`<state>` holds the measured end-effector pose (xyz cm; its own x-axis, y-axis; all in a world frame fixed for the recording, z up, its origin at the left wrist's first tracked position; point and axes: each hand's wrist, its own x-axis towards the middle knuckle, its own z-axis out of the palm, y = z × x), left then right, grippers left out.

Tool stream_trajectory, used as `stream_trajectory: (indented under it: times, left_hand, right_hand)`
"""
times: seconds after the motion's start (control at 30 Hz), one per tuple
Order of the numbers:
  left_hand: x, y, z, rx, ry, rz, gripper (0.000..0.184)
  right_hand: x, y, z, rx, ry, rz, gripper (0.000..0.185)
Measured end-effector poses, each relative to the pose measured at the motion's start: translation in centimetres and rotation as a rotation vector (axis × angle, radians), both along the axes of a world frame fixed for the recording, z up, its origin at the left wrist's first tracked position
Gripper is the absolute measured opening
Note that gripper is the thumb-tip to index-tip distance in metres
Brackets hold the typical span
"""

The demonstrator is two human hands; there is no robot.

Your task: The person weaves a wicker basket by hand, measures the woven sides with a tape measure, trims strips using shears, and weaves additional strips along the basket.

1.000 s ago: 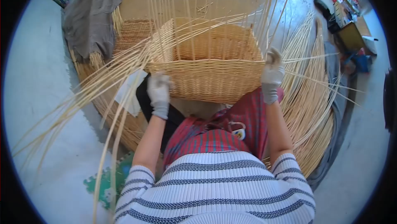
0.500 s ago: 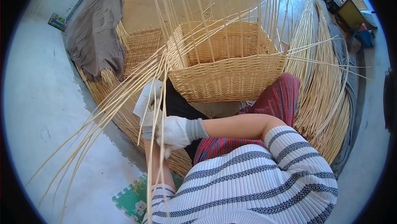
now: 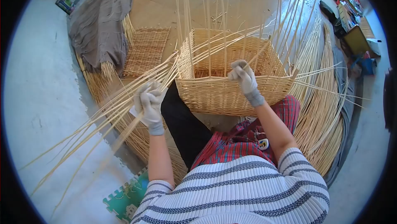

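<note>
A rectangular woven basket (image 3: pixel 235 95) stands in front of my knees, with tall upright stakes rising from its walls. Long pale strands (image 3: pixel 111 104) fan out to the lower left from its left corner. My left hand (image 3: pixel 149 100), in a whitish glove, is closed around some of these strands left of the basket. Over the basket's near rim is my gloved right hand (image 3: pixel 243 75), fingers pinched on a thin stake that slants up to the right. The exact grip of its fingertips is hard to make out.
Long bundled rods (image 3: pixel 318 116) lie on the right. At upper left are a flat woven panel (image 3: pixel 147 52) and a grey cloth (image 3: pixel 101 25) over more rods. A green foam mat (image 3: pixel 132 195) lies at lower left; assorted items (image 3: pixel 351 17) sit at upper right.
My right hand has left the strands beside my left hand and moved up and right to the basket's near rim. My left hand has risen slightly, swinging the strands outward to the left.
</note>
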<state>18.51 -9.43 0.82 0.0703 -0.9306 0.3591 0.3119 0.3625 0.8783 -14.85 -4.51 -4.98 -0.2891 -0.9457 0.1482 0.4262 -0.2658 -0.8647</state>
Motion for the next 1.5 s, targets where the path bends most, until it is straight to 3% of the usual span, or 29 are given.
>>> stream_trajectory:
  times: [0.03, 0.07, 0.1, 0.13, 0.17, 0.23, 0.27, 0.33, 0.37, 0.43, 0.47, 0.57, 0.67, 0.7, 0.73, 0.77, 0.8, 0.87, 0.93, 0.97, 1.03, 1.07, 1.17, 1.23, 1.3, 1.33, 1.4, 1.43, 1.5]
  left_hand:
    - [-1.0, 0.6, -0.4, 0.069, 0.004, 0.079, 0.036]
    - [-2.2, 0.9, -0.9, 0.073, 0.018, 0.078, 0.036]
    - [-3.6, 1.1, -1.7, -0.023, -0.112, 0.113, 0.041]
    - [-4.4, 1.4, -2.9, -0.116, -0.243, 0.15, 0.046]
    - [-3.0, 1.4, -7.6, 0.0, -0.704, 0.209, 0.063]
    - [-6.5, 0.7, -5.4, 0.366, -0.428, 0.079, 0.074]
    - [-7.0, -0.6, -6.5, 0.367, -0.421, 0.072, 0.074]
    - [-6.9, -3.4, -9.7, 0.035, -0.805, 0.214, 0.086]
    - [-6.6, -3.8, -8.7, 0.041, -0.804, 0.21, 0.086]
    - [-6.2, -4.6, -6.6, 0.338, -0.641, -0.316, 0.099]
    - [-6.4, -4.9, -7.8, 0.251, -0.6, -0.288, 0.106]
    - [-7.1, -4.7, -8.4, 0.169, -0.463, -0.246, 0.099]
    - [-7.2, -5.8, -9.2, 0.212, -0.528, -0.274, 0.107]
    - [-7.3, -6.0, -9.3, 0.172, -0.597, -0.247, 0.11]
    - [-7.8, -5.5, -8.9, 0.234, -0.293, -0.329, 0.114]
    - [-7.7, -4.9, -8.6, 0.235, -0.306, -0.334, 0.114]
    - [-7.6, -4.5, -8.3, 0.254, -0.272, -0.315, 0.109]
    - [-8.0, -4.8, -7.0, 0.268, -0.196, -0.278, 0.099]
    - [-8.3, -5.0, -7.2, 0.309, -0.176, -0.232, 0.092]
    - [-8.4, -4.9, -7.5, 0.371, -0.156, -0.172, 0.087]
    - [-8.8, -4.5, -6.8, 0.398, -0.15, -0.136, 0.087]
    - [-8.7, -4.2, -6.5, 0.419, -0.197, -0.111, 0.083]
    - [-8.4, -5.7, -9.5, 0.542, -0.238, -0.152, 0.071]
    - [-7.8, -6.8, -14.8, 0.673, -0.236, -0.215, 0.063]
    - [-7.9, -7.7, -18.9, 0.775, -0.124, -0.246, 0.05]
    - [-8.0, -7.6, -20.3, 0.753, -0.169, -0.198, 0.044]
    - [-9.6, -4.4, -10.5, 0.829, -0.241, -0.119, 0.041]
    - [-10.1, -3.3, -6.5, 0.893, -0.311, -0.039, 0.038]
    - [-9.2, -2.7, -8.0, 0.87, -0.211, -0.139, 0.042]
  right_hand:
    - [0.1, 0.8, 0.6, 0.004, 0.009, -0.002, 0.02]
    - [0.0, 1.8, 1.3, 0.13, 0.215, -0.055, 0.017]
    - [-0.1, 2.4, 2.0, 0.256, 0.426, -0.106, 0.016]
    - [-0.4, 2.5, 1.7, 0.263, 0.444, -0.102, 0.016]
    - [-0.4, 2.8, 0.9, 0.308, 0.574, -0.163, 0.015]
    - [-0.4, 2.6, 0.6, 0.345, 0.711, -0.238, 0.014]
    - [0.2, 2.6, 0.5, 0.359, 0.623, -0.286, 0.014]
    - [0.8, 2.5, 0.2, 0.351, 0.554, -0.342, 0.013]
    - [1.0, 2.3, 0.3, 0.358, 0.557, -0.342, 0.013]
    - [1.1, 1.7, 0.8, 0.389, 0.551, -0.378, 0.013]
    - [1.0, 1.6, 0.7, 0.388, 0.552, -0.377, 0.013]
    - [1.3, 1.1, 0.5, 0.418, 0.514, -0.355, 0.013]
    - [2.4, 0.6, 2.9, 0.395, 0.522, -0.409, 0.013]
    - [3.5, -0.1, 6.6, 0.271, 0.632, -0.301, 0.014]
    - [4.8, -0.6, 9.6, 0.149, 0.731, -0.197, 0.016]
    - [5.5, -2.7, 11.8, 0.206, 0.927, -0.172, 0.018]
    - [5.6, -6.1, 13.3, 0.258, 1.123, -0.151, 0.02]
    - [4.9, -13.5, 12.1, -0.088, 1.143, -0.131, 0.025]
    - [4.9, -18.7, 11.6, 0.2, 0.952, 0.167, 0.034]
    - [5.3, -19.5, 11.0, 0.199, 0.958, 0.166, 0.034]
    - [6.2, -20.3, 10.2, 0.282, 1.353, -0.271, 0.05]
    - [7.4, -18.7, 12.7, 0.494, 1.418, -0.216, 0.071]
    - [7.4, -17.1, 12.7, 0.392, 1.326, -0.319, 0.085]
    - [8.4, -13.0, 12.4, 0.1, 0.817, -0.328, 0.084]
    - [5.0, -5.8, 8.4, -0.308, 0.503, -0.167, 0.068]
    - [1.7, -1.1, -1.3, -0.235, 0.142, -0.158, 0.051]
    - [2.8, 3.5, -1.6, 0.208, 0.053, -0.359, 0.033]
    - [2.3, 3.7, -1.2, 0.202, 0.051, -0.36, 0.033]
    - [0.3, 4.7, 0.2, 0.273, 0.15, -0.374, 0.02]
